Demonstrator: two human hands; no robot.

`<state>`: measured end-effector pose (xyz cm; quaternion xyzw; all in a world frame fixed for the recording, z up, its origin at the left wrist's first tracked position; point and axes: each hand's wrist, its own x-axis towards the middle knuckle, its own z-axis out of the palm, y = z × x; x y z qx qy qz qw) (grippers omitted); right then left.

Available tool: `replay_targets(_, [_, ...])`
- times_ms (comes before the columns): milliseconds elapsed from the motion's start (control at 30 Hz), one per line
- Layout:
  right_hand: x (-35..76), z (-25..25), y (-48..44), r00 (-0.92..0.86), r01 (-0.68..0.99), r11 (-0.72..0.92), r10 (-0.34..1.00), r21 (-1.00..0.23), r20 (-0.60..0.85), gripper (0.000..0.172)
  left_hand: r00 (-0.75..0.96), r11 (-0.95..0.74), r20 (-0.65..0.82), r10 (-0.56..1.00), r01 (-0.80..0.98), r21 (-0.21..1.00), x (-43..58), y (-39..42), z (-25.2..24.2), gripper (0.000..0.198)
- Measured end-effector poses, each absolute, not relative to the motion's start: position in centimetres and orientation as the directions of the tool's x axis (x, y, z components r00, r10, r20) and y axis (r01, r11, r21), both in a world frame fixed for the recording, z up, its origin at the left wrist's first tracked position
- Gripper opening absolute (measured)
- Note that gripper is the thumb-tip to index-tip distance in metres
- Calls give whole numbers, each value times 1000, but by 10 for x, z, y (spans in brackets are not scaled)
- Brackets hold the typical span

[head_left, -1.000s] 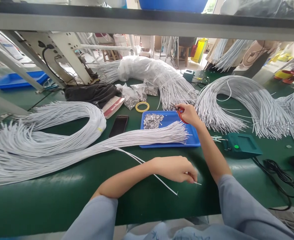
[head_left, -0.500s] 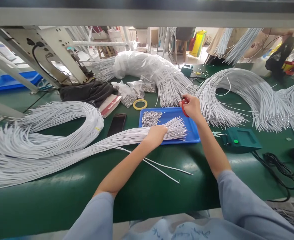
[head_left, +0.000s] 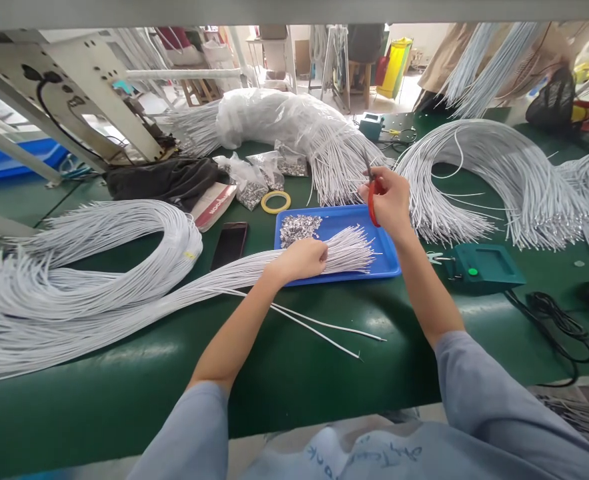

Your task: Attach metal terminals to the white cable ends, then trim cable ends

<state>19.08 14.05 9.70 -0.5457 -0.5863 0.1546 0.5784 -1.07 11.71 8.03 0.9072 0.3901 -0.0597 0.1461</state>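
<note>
My left hand (head_left: pixel 301 259) is closed on a thick bundle of white wires (head_left: pixel 234 270), close to their cut ends. Those ends fan out over a blue tray (head_left: pixel 392 261), which also holds a heap of small silvery metal pieces (head_left: pixel 300 229). Red-handled scissors (head_left: pixel 373 200) are in my right hand (head_left: pixel 391 200), their blades pointing up and away from me above the tray's far right corner. Two loose wires (head_left: pixel 324 327) stick out from the bundle toward me on the green table (head_left: pixel 294 380).
Coiled wire bundles lie at left (head_left: pixel 174 247) and right (head_left: pixel 494 153), and a plastic-wrapped bundle (head_left: pixel 274 117) at the back. Nearby are a phone (head_left: pixel 229 245), yellow tape (head_left: pixel 275 202), bags of metal pieces (head_left: pixel 251 190) and a green device (head_left: pixel 489 267) with a cord. A metal beam (head_left: pixel 294 13) crosses overhead.
The view has tilted slightly downward. My right hand has turned so that the scissors point more upright, and my left hand has shifted slightly left on the bundle.
</note>
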Motion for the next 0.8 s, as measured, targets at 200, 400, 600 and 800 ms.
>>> replay_targets(200, [193,104,134,365,317,428,769,-846,525,20,837,-419,-49,545,323,849,-10,99,101,35])
replay_targets(400, [182,116,111,192,127,469,853,-874,486,26,687,-368,252,682,25,929,-8,80,107,37])
replay_targets(600, [159,124,77,-14,25,522,853,-853,521,28,409,-437,472,781,-181,881,-12,88,105,38])
replay_targets(800, [149,125,56,64,173,666,728,-726,683,26,423,-442,459,781,-145,885,-9,85,108,34])
